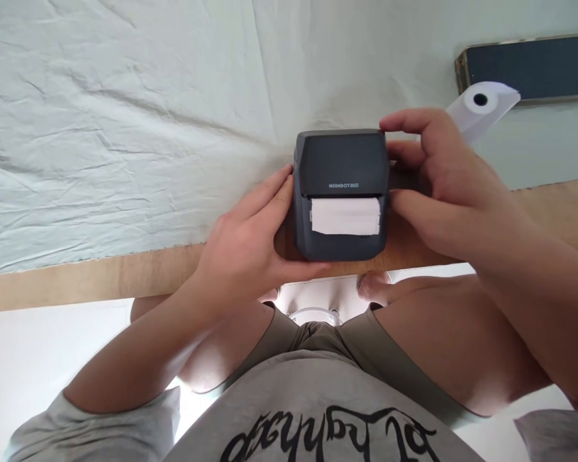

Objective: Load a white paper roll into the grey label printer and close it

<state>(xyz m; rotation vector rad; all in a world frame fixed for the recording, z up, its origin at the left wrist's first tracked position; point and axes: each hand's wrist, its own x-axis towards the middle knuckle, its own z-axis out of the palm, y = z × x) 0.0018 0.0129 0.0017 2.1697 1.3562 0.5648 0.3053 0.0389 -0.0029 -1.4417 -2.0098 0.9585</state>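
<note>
A dark grey label printer [344, 157], marked NIIMBOT on its lid, is at the table's front edge. White paper [345, 216] shows in the slot on its face. My left hand [250, 234] grips the printer's left side, its thumb running along the bottom edge and its fingers against the side wall. On the opposite side my right hand [443, 173] holds the printer, with one fingertip at the top right corner and the thumb against the right side lower down. The lid looks closed.
Behind my right hand lies a white paper roll [481, 106] with a dark core and a loose end. Beyond it, a dark phone [534, 67] rests at the back right. A pale, creased cloth [125, 128] covers the table, leaving a wooden front edge [101, 279] bare.
</note>
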